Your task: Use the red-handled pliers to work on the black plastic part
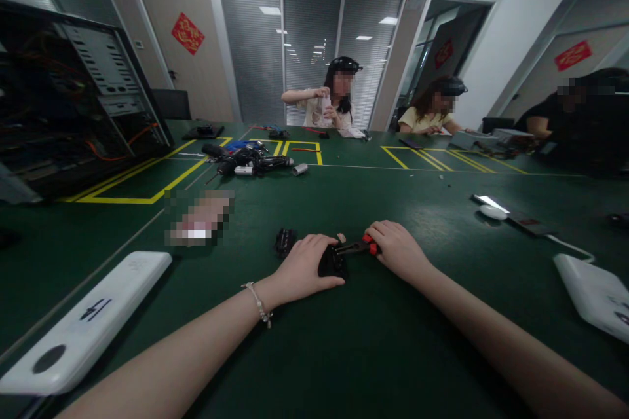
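My right hand (397, 246) grips red-handled pliers (354, 247), their dark jaws pointing left. Those jaws reach a small black part (336, 266) on the green table. My left hand (305, 267) holds that part down from the left, fingers over its far side and thumb along its near edge. Which detail the jaws touch is too small to tell. Just beyond the left hand lies another black piece (285, 242), partly hidden by the fingers. A tiny pale scrap (341, 237) lies behind the plier jaws.
Left are a long white device (93, 321), a blurred-out flat object (201, 217) and an opened computer case (83, 91). Tools and cables (246, 160) lie farther back. A phone (515, 217) and a white device (594, 294) sit right. Several people (322, 108) work across the table.
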The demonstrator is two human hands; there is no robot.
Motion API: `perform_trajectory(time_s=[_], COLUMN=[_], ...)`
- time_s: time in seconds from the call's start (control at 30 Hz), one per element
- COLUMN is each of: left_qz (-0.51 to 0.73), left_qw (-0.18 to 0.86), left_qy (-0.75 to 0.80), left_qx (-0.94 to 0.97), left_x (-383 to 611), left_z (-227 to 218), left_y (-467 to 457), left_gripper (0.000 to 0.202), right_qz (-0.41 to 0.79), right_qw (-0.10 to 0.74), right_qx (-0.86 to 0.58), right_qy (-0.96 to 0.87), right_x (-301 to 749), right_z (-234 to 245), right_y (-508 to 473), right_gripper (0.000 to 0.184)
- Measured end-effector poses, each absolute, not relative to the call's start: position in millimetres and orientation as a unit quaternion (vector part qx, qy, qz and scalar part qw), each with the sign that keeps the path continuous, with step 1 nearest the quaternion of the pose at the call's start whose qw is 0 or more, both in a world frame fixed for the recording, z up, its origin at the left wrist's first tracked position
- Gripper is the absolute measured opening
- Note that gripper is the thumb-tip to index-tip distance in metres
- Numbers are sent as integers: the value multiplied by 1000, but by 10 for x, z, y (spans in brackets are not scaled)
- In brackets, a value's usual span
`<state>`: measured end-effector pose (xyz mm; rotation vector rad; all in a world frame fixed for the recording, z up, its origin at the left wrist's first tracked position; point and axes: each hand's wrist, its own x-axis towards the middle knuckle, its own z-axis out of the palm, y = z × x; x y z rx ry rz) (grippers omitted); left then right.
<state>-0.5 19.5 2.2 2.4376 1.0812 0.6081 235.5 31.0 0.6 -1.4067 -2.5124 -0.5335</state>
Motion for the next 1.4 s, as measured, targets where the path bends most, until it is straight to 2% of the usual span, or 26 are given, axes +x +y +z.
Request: perform_trajectory(time_s=[0.83,1.4], left_qz=[217,219], left_qw=[200,197], left_qy=[383,384], left_qx=[875,875], left_x=[-19,-16], left_z=[38,14], left_y=[187,187], left_gripper=[58,57], right_qz=[-216,-219], right_qw=[67,76], right_qx=[-480,-476], right_qy=[-847,-848], right_x=[2327,2330], right_z=[65,9], right_y=[297,306], right_gripper=[24,23])
